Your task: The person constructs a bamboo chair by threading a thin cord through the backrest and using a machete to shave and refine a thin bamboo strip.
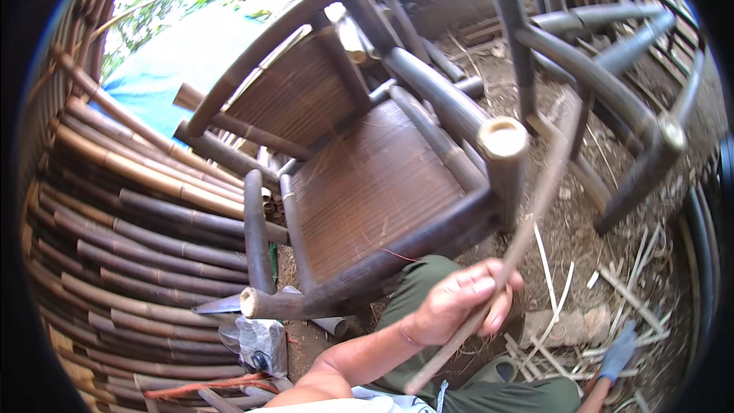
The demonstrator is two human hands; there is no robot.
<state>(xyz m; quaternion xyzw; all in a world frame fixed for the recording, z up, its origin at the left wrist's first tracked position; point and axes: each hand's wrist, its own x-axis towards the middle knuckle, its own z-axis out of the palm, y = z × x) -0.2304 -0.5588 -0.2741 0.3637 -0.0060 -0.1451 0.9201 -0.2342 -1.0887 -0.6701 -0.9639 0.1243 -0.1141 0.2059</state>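
My left hand (468, 300) is closed around a long, thin brown wooden stick (527, 222). The stick slants from near my lap up past the chair's front corner, and its far end is blurred. A dark bamboo chair (375, 183) with a slatted seat and back stands tilted before me. Its cut front post (503, 139) shows a pale round end beside the stick. Down at the lower right, my right hand (618, 350) in a grey-blue glove reaches to the ground among pale bamboo strips (642, 294). Its fingers look stretched out, with nothing visible in them.
Stacked bamboo poles (145, 237) fill the left side. A second bamboo frame (604, 76) stands at the upper right. Near the chair's left front leg are a saw blade (218, 306) and a clear plastic bag (260, 344). A short log (566, 327) lies by my legs.
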